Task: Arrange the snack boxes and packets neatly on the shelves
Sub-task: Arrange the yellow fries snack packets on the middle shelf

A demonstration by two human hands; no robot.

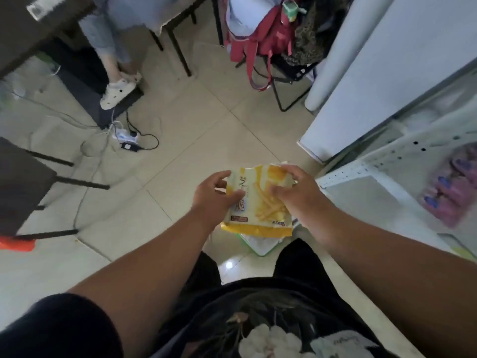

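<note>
Left hand [214,195] and right hand [299,192] around yellow snack packet [258,202]

Both hands hold one yellow snack packet [258,200] above the tiled floor [196,140]: left hand [215,195] grips its left edge, right hand [296,189] its upper right. White perforated shelf [374,171] stands right, carrying purple packets [449,192].

Big Chinese characters run down the left side of the yellow snack packet [258,202], and the lowest reads 脆. Small print sits at its bottom right corner, too blurred to read.
</note>
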